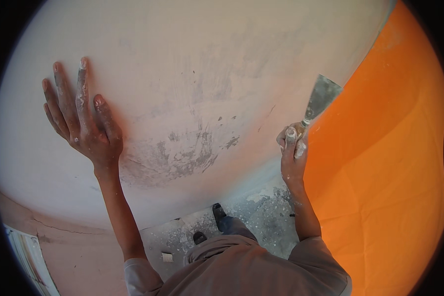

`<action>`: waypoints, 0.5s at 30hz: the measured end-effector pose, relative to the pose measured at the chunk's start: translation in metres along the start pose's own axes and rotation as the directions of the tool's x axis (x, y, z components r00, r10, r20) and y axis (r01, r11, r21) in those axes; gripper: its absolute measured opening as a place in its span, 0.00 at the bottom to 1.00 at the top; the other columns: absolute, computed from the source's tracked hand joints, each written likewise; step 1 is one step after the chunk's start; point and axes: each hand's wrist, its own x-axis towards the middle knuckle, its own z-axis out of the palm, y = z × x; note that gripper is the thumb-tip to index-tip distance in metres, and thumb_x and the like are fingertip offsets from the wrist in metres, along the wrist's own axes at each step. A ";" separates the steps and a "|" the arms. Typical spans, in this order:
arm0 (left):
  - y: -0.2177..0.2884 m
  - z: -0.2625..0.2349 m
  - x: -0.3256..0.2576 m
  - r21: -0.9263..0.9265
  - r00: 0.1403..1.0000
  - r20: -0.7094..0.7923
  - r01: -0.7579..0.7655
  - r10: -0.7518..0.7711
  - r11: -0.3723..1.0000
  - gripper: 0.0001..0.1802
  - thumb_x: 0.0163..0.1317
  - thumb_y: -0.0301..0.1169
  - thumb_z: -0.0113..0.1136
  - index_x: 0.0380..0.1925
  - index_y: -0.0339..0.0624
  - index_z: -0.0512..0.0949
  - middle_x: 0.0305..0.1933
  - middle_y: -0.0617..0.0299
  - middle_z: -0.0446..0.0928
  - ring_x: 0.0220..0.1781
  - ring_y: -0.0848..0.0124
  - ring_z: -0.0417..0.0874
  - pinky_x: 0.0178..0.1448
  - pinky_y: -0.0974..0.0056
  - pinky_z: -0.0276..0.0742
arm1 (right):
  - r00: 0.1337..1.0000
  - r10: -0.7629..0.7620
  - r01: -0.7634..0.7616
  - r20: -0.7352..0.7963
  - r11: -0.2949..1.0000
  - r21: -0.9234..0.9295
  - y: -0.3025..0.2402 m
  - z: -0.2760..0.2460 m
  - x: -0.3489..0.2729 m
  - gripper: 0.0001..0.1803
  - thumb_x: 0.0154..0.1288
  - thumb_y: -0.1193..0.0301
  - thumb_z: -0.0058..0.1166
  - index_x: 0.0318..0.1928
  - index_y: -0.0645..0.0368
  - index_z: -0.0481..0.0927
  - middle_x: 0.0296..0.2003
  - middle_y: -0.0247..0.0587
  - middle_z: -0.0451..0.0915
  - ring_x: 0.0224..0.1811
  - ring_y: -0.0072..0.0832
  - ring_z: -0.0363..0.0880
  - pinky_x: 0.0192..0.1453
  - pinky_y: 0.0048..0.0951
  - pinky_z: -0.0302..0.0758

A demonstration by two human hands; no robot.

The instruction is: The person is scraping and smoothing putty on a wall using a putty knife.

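My left hand (pixel 86 113) rests against the pale wall (pixel 148 59), its fingers spread and smeared with white plaster. In my right hand (pixel 293 148) is a putty knife (pixel 323 94), gripped by its handle with the flat metal blade pointing up. The blade's corner lies near the wall's right edge, where orange begins; whether it touches the wall I cannot tell. Lower on the wall, between my hands, is a rough grey patch (pixel 187 155) with scraped marks and small dark spots.
A large orange sheet (pixel 385 182) spans the right side. Below, the grey floor (pixel 276 222) is spattered with white around my dark shoes (pixel 218 211). A small whitish piece (pixel 167 257) lies on the floor. At lower left is a pinkish wall section (pixel 79 256) with a crack.
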 end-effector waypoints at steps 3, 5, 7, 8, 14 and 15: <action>-0.002 -0.005 -0.001 0.033 1.000 0.019 0.018 -0.019 0.999 0.22 0.76 0.40 0.43 0.64 0.55 0.78 0.74 0.58 0.69 0.80 0.54 0.61 0.82 0.47 0.48 | 0.985 -0.007 0.081 0.173 0.903 -0.422 -0.012 0.005 0.001 0.10 0.78 0.70 0.48 0.38 0.61 0.68 0.19 0.34 0.62 0.20 0.17 0.58 0.24 0.27 0.57; 0.000 -0.004 0.001 0.027 1.000 0.007 0.018 -0.018 0.999 0.22 0.76 0.40 0.43 0.63 0.54 0.79 0.74 0.58 0.69 0.79 0.54 0.61 0.82 0.47 0.48 | 0.981 0.014 0.071 0.192 0.900 -0.429 -0.007 0.005 0.003 0.09 0.78 0.70 0.48 0.38 0.61 0.68 0.19 0.34 0.62 0.20 0.18 0.57 0.24 0.27 0.57; 0.000 -0.006 0.001 0.018 1.000 0.002 0.012 -0.012 1.000 0.22 0.76 0.40 0.43 0.63 0.54 0.79 0.74 0.58 0.69 0.79 0.54 0.61 0.82 0.47 0.49 | 0.893 0.241 -0.006 0.379 0.850 -0.527 -0.020 0.002 0.005 0.08 0.77 0.71 0.48 0.40 0.62 0.68 0.19 0.37 0.64 0.20 0.22 0.62 0.25 0.30 0.60; -0.001 -0.008 -0.001 0.024 1.000 0.016 0.020 -0.021 1.000 0.22 0.76 0.40 0.43 0.62 0.54 0.79 0.74 0.58 0.70 0.79 0.54 0.61 0.82 0.47 0.49 | 0.893 0.243 -0.009 0.377 0.850 -0.527 -0.009 0.002 0.000 0.08 0.77 0.71 0.48 0.40 0.62 0.68 0.19 0.37 0.64 0.20 0.22 0.62 0.25 0.30 0.60; -0.005 -0.003 -0.003 0.011 1.000 -0.002 0.010 -0.010 1.000 0.21 0.75 0.40 0.45 0.62 0.55 0.80 0.73 0.59 0.70 0.79 0.54 0.62 0.81 0.48 0.50 | 0.951 0.112 0.085 0.289 0.803 -0.590 -0.011 0.004 -0.015 0.08 0.76 0.72 0.49 0.41 0.65 0.68 0.22 0.40 0.68 0.21 0.22 0.64 0.27 0.29 0.65; -0.003 -0.005 -0.005 0.008 1.000 0.009 0.020 -0.020 1.000 0.21 0.75 0.39 0.45 0.62 0.55 0.80 0.73 0.59 0.71 0.79 0.54 0.63 0.81 0.48 0.50 | 0.996 -0.026 0.049 0.083 0.958 -0.284 0.004 0.013 -0.020 0.08 0.75 0.71 0.50 0.39 0.63 0.70 0.18 0.39 0.66 0.17 0.25 0.62 0.25 0.31 0.63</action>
